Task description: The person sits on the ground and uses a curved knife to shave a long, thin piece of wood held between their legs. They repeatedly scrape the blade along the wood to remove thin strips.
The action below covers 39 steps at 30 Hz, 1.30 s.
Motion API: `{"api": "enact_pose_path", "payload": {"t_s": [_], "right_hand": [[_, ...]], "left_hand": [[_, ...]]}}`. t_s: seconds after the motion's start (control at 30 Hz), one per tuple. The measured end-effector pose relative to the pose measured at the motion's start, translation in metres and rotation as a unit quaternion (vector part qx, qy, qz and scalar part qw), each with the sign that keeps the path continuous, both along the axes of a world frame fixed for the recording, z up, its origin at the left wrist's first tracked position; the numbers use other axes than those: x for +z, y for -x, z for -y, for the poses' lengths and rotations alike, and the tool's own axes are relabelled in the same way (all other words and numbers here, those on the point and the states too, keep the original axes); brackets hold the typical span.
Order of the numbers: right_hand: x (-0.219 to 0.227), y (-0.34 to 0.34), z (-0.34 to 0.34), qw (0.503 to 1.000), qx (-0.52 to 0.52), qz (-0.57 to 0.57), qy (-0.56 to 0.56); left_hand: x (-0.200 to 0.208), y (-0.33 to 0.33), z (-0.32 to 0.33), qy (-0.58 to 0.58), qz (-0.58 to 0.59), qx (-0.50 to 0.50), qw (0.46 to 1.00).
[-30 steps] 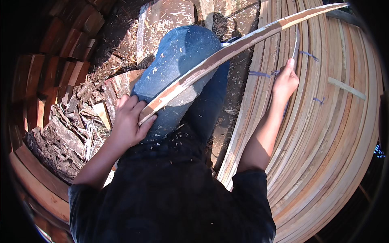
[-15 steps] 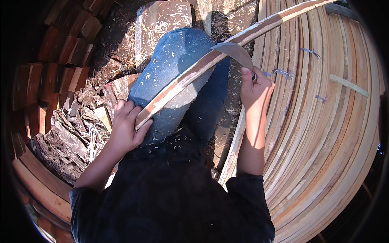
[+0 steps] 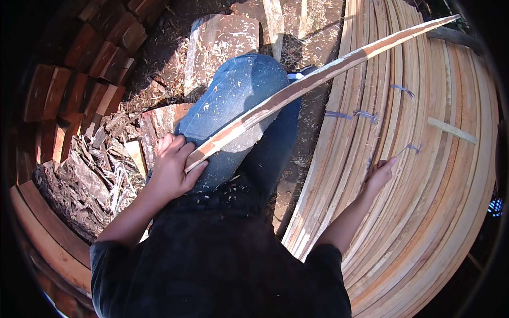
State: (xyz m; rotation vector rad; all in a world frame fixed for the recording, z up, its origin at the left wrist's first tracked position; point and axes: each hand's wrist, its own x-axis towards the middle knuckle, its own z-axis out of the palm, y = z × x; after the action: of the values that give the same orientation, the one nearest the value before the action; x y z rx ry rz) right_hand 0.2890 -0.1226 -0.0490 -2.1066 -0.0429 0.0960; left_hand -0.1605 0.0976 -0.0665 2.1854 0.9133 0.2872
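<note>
My left hand (image 3: 177,164) is closed round the near end of a long wooden strip (image 3: 275,100), pressing it against my left thigh. The strip slants up to the right over my jeans (image 3: 238,85), its far end above the stacked wood. Its upper face is brown with pale shaved patches. Off to the right, my right hand (image 3: 380,174) is closed, above the stacked strips. A thin grey line beyond its fingers appears to be the sickle-shaped curved knife (image 3: 401,152) seen edge-on; its handle is hidden in the hand.
Long wooden strips (image 3: 366,212) lie side by side at the right, with purple ties (image 3: 366,115) and a short pale slat (image 3: 452,130) on them. Cut timber (image 3: 69,95) is stacked at the left. Bark scraps (image 3: 85,185) and shavings cover ground near a board (image 3: 222,45).
My right hand has moved away from the wooden strip, right and toward me, with the curved knife's blade turned edge-on. My left hand still holds the strip.
</note>
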Motion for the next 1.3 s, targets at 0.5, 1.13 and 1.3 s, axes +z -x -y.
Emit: {"api": "enact_pose_path", "payload": {"t_s": [0.5,1.13,1.3], "right_hand": [[-0.044,0.237,-0.062,0.906,0.282,-0.283,-0.138],[0.033,0.171,-0.069,0.835,0.248,0.33,0.363],[0.021,0.143,-0.054,0.852,0.175,0.324,0.372]], "left_hand": [[-0.002,0.008,-0.003,-0.092,-0.01,-0.009,0.996],[0.0,-0.024,-0.01,-0.107,-0.024,-0.136,0.985],[-0.001,-0.043,-0.013,-0.1,-0.009,-0.17,0.98]]}}
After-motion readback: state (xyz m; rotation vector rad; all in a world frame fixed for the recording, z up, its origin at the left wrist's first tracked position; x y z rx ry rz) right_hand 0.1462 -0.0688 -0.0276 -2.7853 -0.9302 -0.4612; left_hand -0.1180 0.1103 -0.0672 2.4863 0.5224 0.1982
